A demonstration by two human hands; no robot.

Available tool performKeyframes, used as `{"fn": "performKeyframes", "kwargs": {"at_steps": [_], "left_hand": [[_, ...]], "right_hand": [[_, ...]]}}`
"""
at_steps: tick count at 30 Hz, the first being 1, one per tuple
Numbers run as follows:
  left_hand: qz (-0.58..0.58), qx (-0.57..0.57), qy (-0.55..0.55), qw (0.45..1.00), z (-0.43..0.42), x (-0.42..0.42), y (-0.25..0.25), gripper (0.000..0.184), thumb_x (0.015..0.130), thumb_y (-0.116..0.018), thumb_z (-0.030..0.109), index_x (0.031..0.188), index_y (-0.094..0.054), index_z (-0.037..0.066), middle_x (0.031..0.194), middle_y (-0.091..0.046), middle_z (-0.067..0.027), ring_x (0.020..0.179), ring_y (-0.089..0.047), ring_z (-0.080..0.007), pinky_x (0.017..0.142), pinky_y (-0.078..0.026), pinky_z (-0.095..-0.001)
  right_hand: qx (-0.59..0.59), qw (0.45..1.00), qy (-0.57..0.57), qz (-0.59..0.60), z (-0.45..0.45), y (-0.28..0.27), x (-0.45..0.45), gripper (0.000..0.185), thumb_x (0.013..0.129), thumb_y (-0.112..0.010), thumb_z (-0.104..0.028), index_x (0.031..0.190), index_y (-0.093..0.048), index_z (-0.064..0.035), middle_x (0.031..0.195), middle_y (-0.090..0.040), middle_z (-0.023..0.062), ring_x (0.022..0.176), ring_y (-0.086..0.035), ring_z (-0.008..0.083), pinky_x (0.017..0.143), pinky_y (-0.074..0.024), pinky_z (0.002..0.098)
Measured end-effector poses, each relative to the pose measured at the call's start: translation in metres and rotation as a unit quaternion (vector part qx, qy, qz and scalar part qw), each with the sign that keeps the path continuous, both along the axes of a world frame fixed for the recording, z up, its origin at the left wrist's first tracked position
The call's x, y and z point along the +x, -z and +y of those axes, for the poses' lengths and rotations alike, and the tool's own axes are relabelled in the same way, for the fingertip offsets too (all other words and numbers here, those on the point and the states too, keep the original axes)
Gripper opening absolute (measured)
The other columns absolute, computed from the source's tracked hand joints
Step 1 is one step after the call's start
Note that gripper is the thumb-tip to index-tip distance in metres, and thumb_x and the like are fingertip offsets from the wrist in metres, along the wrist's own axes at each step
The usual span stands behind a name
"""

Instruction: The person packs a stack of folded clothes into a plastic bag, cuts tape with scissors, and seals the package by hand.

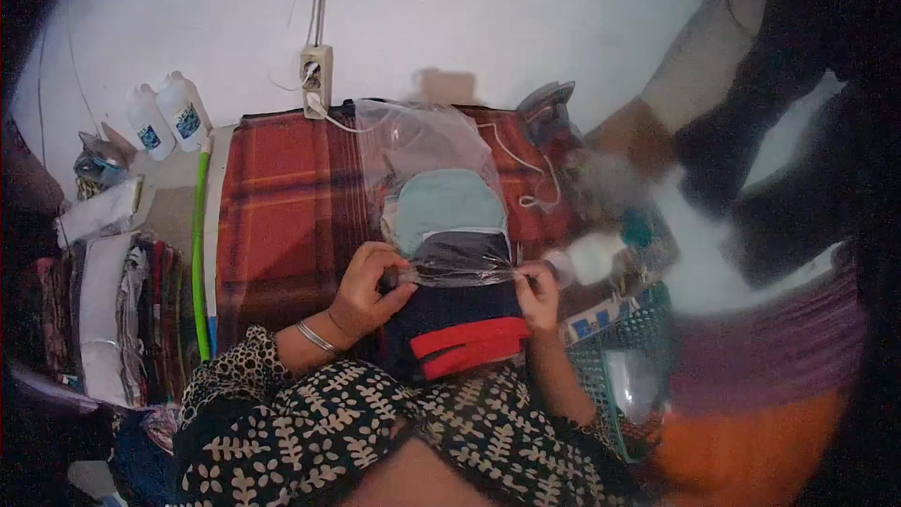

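The right hand and left hand each have the grip closed on opposite sides of the clear bag's gathered edge. The bag lies on the plaid cloth, a pale blue bundle inside; a red strip shows between the hands and the lap

Clear plastic bag: thin, glossy, creased with shiny streaks. Inside it, the pale teal cloth looks soft and matt. Plaid cloth below, matt. The 2 white bottles are smooth plastic; the socket block, hard plastic; the bangles, shiny metal; the green tube, smooth; the basket, openwork plastic; the wall, smooth and matt.
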State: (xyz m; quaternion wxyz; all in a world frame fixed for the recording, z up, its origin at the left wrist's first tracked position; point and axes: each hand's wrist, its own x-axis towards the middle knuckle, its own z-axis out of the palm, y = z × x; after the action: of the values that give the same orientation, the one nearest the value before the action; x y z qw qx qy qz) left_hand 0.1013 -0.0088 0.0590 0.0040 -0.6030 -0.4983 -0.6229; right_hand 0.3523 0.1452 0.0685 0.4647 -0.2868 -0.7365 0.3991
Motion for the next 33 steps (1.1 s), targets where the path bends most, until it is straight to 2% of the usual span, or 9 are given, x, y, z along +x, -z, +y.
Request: {"fn": "performKeyframes", "kwargs": {"at_steps": [5,9,10,12,14,15,21,29,33], "left_hand": [[-0.022,-0.103,0.050,0.993,-0.019,-0.009,-0.004,0.040,0.074,-0.075,0.019,0.105,-0.056,0.002,0.101,-0.055,-0.0159,0.095,-0.055,-0.0315,0.081,-0.046,-0.0363],[-0.066,-0.124,-0.002,0.990,-0.026,-0.004,0.000,0.036,0.075,-0.073,0.021,0.102,-0.058,0.002,0.100,-0.056,-0.0167,0.095,-0.056,-0.0319,0.081,-0.046,-0.0370],[-0.052,-0.157,-0.016,0.986,-0.024,-0.004,0.002,0.036,0.076,-0.072,0.022,0.102,-0.058,0.002,0.098,-0.057,-0.0167,0.095,-0.057,-0.0323,0.081,-0.046,-0.0371],[-0.044,-0.201,-0.030,0.978,-0.023,-0.003,0.004,0.035,0.077,-0.071,0.022,0.103,-0.058,0.002,0.096,-0.057,-0.0166,0.094,-0.057,-0.0327,0.081,-0.047,-0.0373],[0.082,-0.268,-0.012,0.960,-0.022,-0.006,0.005,0.034,0.080,-0.068,0.023,0.103,-0.055,0.002,0.095,-0.057,-0.0147,0.093,-0.057,-0.0302,0.081,-0.046,-0.0373],[0.081,-0.271,-0.017,0.959,-0.022,-0.004,0.009,0.034,0.080,-0.068,0.023,0.103,-0.055,0.002,0.095,-0.057,-0.0147,0.093,-0.057,-0.0302,0.081,-0.046,-0.0373],[-0.062,-0.168,-0.067,0.981,-0.026,0.012,-0.002,0.022,0.080,-0.067,0.013,0.096,-0.056,0.002,0.096,-0.056,-0.0147,0.090,-0.056,-0.0337,0.079,-0.046,-0.0395],[0.170,-0.102,-0.137,0.971,-0.021,0.003,-0.021,0.025,0.077,-0.065,0.009,0.100,-0.056,0.005,0.096,-0.056,-0.0133,0.088,-0.056,-0.0326,0.076,-0.047,-0.0404],[0.211,-0.055,-0.187,0.958,-0.017,0.006,0.016,0.021,0.078,-0.063,0.009,0.097,-0.056,0.005,0.097,-0.057,-0.0134,0.088,-0.056,-0.0331,0.076,-0.047,-0.0404]], "right_hand": [[0.033,0.999,-0.031,-0.010,-0.005,-0.010,-0.004,0.008,0.081,-0.062,0.001,0.086,-0.058,-0.0029,0.083,-0.057,0.0021,0.078,-0.054,0.0117,0.072,-0.0436,0.0262],[0.158,0.985,0.038,-0.058,-0.005,-0.003,-0.002,0.007,0.081,-0.062,-0.002,0.086,-0.058,-0.0020,0.082,-0.058,0.0062,0.076,-0.056,0.0161,0.072,-0.0445,0.0281],[0.217,0.971,0.060,-0.078,-0.006,-0.003,-0.002,0.008,0.080,-0.063,-0.003,0.086,-0.058,-0.0016,0.082,-0.059,0.0081,0.076,-0.057,0.0180,0.072,-0.0448,0.0291],[0.220,0.966,0.084,-0.112,-0.012,-0.005,-0.003,0.007,0.080,-0.062,-0.003,0.086,-0.058,-0.0015,0.080,-0.059,0.0103,0.075,-0.057,0.0211,0.071,-0.0450,0.0309],[0.228,0.958,0.104,-0.141,-0.014,-0.007,-0.004,0.007,0.080,-0.062,-0.003,0.086,-0.057,-0.0014,0.079,-0.059,0.0125,0.074,-0.058,0.0242,0.070,-0.0452,0.0328],[0.243,0.954,0.088,-0.154,-0.012,-0.008,-0.004,0.006,0.081,-0.061,-0.004,0.085,-0.057,-0.0015,0.078,-0.058,0.0135,0.072,-0.057,0.0268,0.068,-0.0447,0.0348],[0.271,0.950,0.068,-0.138,-0.012,0.004,-0.001,0.006,0.081,-0.058,-0.007,0.081,-0.055,-0.0019,0.073,-0.053,0.0147,0.069,-0.053,0.0326,0.064,-0.0419,0.0406],[0.327,0.925,0.041,-0.189,-0.012,-0.024,-0.028,0.008,0.080,-0.058,-0.009,0.077,-0.055,-0.0018,0.071,-0.052,0.0137,0.069,-0.051,0.0334,0.064,-0.0403,0.0417],[0.365,0.922,-0.001,-0.129,-0.007,-0.015,-0.023,0.007,0.080,-0.058,-0.009,0.081,-0.057,-0.0019,0.075,-0.055,0.0146,0.073,-0.052,0.0334,0.067,-0.0410,0.0420]]}}
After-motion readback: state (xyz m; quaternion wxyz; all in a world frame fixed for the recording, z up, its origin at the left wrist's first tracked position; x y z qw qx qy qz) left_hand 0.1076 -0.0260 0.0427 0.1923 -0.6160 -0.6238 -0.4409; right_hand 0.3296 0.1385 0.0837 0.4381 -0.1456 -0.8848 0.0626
